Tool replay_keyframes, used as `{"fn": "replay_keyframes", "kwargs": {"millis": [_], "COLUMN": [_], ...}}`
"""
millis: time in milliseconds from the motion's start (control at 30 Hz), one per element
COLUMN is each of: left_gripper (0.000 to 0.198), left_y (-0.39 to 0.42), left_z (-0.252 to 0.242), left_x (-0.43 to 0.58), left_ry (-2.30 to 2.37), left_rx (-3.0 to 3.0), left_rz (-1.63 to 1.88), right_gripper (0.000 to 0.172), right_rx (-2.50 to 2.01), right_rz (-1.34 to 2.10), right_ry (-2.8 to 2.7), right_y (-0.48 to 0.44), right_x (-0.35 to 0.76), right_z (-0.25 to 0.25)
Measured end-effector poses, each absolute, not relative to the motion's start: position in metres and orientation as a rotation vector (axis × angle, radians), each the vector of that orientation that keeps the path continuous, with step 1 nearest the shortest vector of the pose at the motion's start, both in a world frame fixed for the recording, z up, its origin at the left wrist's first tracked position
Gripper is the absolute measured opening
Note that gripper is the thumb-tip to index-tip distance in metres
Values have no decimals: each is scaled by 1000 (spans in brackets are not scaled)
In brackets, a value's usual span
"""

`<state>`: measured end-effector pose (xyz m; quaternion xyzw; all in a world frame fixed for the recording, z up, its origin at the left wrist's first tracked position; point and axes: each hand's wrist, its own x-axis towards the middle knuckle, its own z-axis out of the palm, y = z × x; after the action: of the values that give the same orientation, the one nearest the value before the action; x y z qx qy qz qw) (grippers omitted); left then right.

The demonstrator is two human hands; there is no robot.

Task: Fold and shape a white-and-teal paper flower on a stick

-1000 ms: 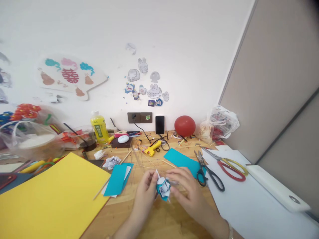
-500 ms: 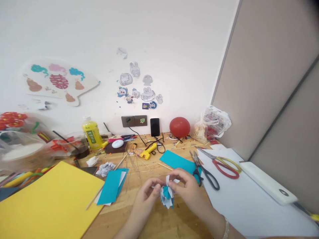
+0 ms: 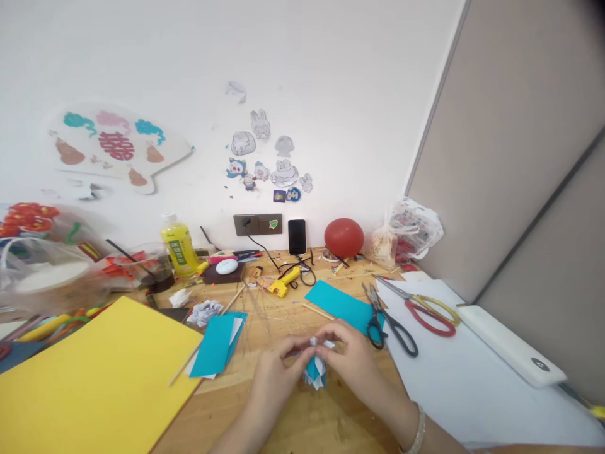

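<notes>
Just below left hand (image 3: 278, 373) and right hand (image 3: 353, 354) fingertips: blue-white folded paper (image 3: 316, 374), upper end pinched by both, thumbs nearly meeting forefingers.

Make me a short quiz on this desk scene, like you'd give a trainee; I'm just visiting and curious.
1. What do the left-hand grip and the right-hand grip hold between them?
2. True or false: in the picture, the round red balloon is right of the upright black phone.
3. Which has its handles on the large white paper sheet?
A. yellow plastic glue gun
B. metal scissors with one red, one yellow handle
C. orange-handled brush

Key: 1. A turquoise-and-white folded paper piece; 2. True; 3. B.
</notes>
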<state>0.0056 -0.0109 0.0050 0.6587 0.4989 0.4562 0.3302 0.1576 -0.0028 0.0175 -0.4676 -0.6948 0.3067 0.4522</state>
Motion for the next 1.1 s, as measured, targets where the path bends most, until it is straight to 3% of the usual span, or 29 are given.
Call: {"fn": "replay_keyframes", "kwargs": {"millis": [667,1100], "left_gripper": [14,12], "left_y": [-14,-16], "left_z": [2,11], "left_x": [6,-1], "left_ry": [1433,1177], "left_rx": [1997,2341], "left_rz": [1307,1135], "right_gripper": [9,7], "right_rx": [-1110,-1032], "right_rz": [500,487], "right_ry": [-1783,-1808], "right_y": [-3,-6], "right_x": [152,159], "right_z": [8,16]}}
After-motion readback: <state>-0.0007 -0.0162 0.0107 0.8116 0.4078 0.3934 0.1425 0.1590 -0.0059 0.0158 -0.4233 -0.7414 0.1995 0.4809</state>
